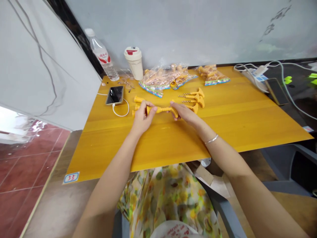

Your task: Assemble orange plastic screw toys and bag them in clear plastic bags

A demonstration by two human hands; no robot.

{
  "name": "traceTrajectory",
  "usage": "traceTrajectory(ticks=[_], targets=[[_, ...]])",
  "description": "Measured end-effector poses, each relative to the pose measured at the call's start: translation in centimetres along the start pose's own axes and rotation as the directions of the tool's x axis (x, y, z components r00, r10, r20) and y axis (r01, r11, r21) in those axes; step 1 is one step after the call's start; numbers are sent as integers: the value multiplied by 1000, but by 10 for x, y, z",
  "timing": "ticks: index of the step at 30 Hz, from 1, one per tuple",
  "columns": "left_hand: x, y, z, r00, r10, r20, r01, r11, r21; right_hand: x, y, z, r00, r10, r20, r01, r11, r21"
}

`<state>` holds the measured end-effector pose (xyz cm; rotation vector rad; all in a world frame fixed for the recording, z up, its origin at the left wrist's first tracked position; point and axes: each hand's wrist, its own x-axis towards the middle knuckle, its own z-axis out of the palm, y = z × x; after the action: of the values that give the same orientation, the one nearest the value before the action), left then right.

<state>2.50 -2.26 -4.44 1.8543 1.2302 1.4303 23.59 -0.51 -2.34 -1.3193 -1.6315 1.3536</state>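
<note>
Between my two hands lies a yellow plastic piece with a ribbed shaft and a hooked end, much like a screw-in tent peg. My left hand pinches its left end, where a wider yellow sleeve shows behind the fingers. The fingers of my right hand close around the hooked end. Left of my left hand, yellow tubes lie on the table, partly hidden. Beyond my right hand are several yellow hooks with spiral screw shafts, their handles pointing right.
Clear bags of yellow parts and another bag lie along the back of the yellow table. A bottle, a lidded cup and a phone on a cable stand or lie left. A power strip and second phone sit right.
</note>
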Motion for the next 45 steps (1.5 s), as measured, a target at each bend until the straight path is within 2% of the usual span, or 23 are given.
traceTrajectory(ticks=[3,5,7,10,13,15,17,20,21,22,23,25,26,27,28,29,31,33,36,38,41,45], targets=[[-1,2,-8,971,50,235,-95,979,182,0,1,-3,1000,-9,-6,9,997,-82],[-2,3,-11,918,28,397,-149,949,278,0,3,-3,999,6,37,-1,992,-123],[-2,3,-12,870,0,492,-205,910,361,-1,5,-3,997,39,71,-26,984,-178],[-3,3,-12,830,-15,558,-271,863,427,-2,5,-4,994,71,78,-44,952,-304],[-4,3,-12,803,-41,595,-298,836,460,-4,1,-14,996,62,69,-23,889,-458],[-5,4,-12,785,-59,616,-308,826,471,-4,-4,-26,999,45,-10,-42,786,-616],[-6,5,-11,772,-71,632,-313,822,475,-6,-7,-42,985,16,-172,-143,633,-761],[-6,8,-12,776,-51,629,-303,845,441,-7,-7,-64,926,-20,-377,-326,463,-824],[-5,8,-14,795,-21,606,-292,863,412,-8,-6,-70,913,-19,-407,-359,437,-825],[-2,7,-18,832,18,555,-273,883,381,-8,-5,-74,907,-15,-421,-376,421,-825],[1,4,-22,884,57,465,-244,903,354,-8,-4,-77,905,-11,-424,-382,414,-826],[9,-6,-33,979,97,177,-152,933,327,-6,-1,-78,913,2,-408,-372,412,-832],[13,-12,-39,997,83,8,-81,943,323,-6,0,-77,921,9,-390,-358,412,-838],[17,-20,-45,989,48,-137,-3,948,317,-4,1,-75,929,16,-369,-343,407,-846],[19,-27,-50,971,3,-239,72,950,304,-3,2,-72,937,17,-350,-328,398,-857],[20,-34,-55,956,-47,-288,135,947,292,-2,4,-69,942,8,-334,-312,383,-870],[19,-42,-61,956,-135,-260,213,930,301,0,9,-62,951,-61,-303,-264,349,-899],[15,-42,-64,972,-193,-130,227,911,345,2,13,-54,949,-184,-256,-186,330,-926],[8,-34,-65,970,-233,66,185,889,419,4,16,-39,925,-347,-153,-30,336,-941],[5,-29,-66,964,-224,146,128,867,482,5,16,-29,913,-394,-104,52,365,-930],[2,-29,-68,960,-182,215,24,814,581,7,16,-18,899,-433,-65,132,409,-903],[-1,-34,-67,955,-194,225,6,770,638,8,17,-11,861,-506,-46,199,420,-885]])
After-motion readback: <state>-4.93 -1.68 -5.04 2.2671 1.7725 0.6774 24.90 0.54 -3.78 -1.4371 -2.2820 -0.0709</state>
